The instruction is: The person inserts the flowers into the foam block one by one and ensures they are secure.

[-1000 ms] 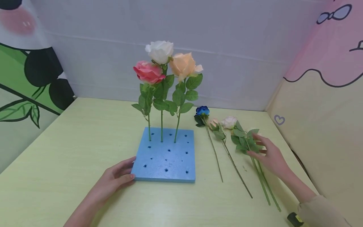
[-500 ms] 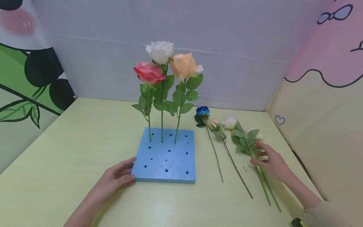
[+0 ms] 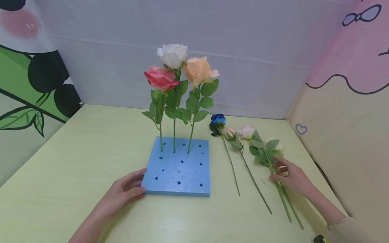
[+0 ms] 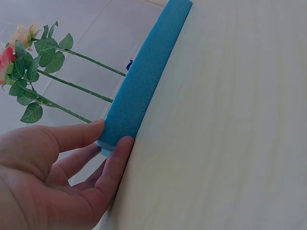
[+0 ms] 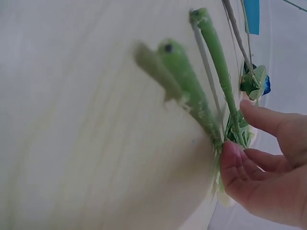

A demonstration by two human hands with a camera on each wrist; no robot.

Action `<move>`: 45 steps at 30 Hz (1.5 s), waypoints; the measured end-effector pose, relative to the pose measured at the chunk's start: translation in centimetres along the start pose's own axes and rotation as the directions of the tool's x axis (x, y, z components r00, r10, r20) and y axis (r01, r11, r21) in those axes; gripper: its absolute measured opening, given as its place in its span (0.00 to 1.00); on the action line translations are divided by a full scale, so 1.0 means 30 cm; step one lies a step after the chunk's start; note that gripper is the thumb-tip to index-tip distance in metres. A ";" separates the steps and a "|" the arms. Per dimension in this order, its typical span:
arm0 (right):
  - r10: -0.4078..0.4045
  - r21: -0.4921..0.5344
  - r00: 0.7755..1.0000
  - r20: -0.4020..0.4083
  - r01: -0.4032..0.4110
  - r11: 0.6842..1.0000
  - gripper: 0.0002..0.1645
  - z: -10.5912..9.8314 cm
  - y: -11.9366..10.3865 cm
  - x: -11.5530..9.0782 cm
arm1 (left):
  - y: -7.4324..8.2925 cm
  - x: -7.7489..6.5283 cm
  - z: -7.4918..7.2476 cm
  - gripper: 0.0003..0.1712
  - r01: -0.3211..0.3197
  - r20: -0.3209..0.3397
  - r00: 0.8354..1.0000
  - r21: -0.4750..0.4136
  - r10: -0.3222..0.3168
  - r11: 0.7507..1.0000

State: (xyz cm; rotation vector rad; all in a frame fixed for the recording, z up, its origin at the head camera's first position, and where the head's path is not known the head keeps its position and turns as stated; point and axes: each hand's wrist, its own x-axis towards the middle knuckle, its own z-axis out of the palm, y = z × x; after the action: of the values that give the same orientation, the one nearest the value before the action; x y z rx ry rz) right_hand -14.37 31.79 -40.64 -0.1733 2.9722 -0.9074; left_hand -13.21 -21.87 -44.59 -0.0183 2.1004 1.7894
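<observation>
A blue foam board [image 3: 170, 172] with several holes stands mid-table. Three artificial roses rise upright from its back row: a pink rose [image 3: 161, 78], a white rose [image 3: 173, 55] and a peach rose [image 3: 198, 70]. My left hand [image 3: 126, 187] grips the board's left edge; the left wrist view shows the thumb on top and a finger low on the foam's side [image 4: 139, 86]. My right hand [image 3: 291, 177] is around two green rose stems [image 3: 281, 195] lying at the right. Its fingers are loosely bent, and a gap shows between thumb [image 5: 256, 115] and forefinger.
Between the board and my right hand lie a blue rose [image 3: 218, 119] and a small peach rose [image 3: 231, 132]. A pale pink rose [image 3: 247, 131] lies behind the leaves. A black-and-yellow object [image 3: 319, 239] is partly cut off at the lower right. Walls bound the table.
My right hand has drawn back from the leaves toward the stems and come nearer to me. The stem ends have shifted slightly toward me. My left hand has stayed at the board.
</observation>
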 end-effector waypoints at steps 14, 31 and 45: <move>-0.008 -0.029 0.997 0.071 0.010 1.000 0.43 0.012 0.001 0.026 | 0.000 -0.002 0.000 0.39 -0.009 0.004 1.000 0.005 0.009 1.000; 0.010 0.104 0.964 0.266 -0.039 0.994 0.44 -0.041 -0.009 0.056 | 0.002 -0.002 -0.003 0.39 -0.006 0.008 1.000 0.001 0.006 1.000; 0.040 0.309 0.949 0.314 -0.142 0.940 0.41 -0.084 -0.019 0.069 | 0.003 -0.003 -0.002 0.39 -0.008 0.004 1.000 -0.001 0.008 1.000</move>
State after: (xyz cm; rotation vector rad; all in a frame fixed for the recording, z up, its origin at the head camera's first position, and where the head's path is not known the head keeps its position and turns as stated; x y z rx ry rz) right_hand -16.51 32.49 -38.21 -0.1461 2.4846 -1.2214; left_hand -13.16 -21.93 -44.49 -0.0068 2.0994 1.7937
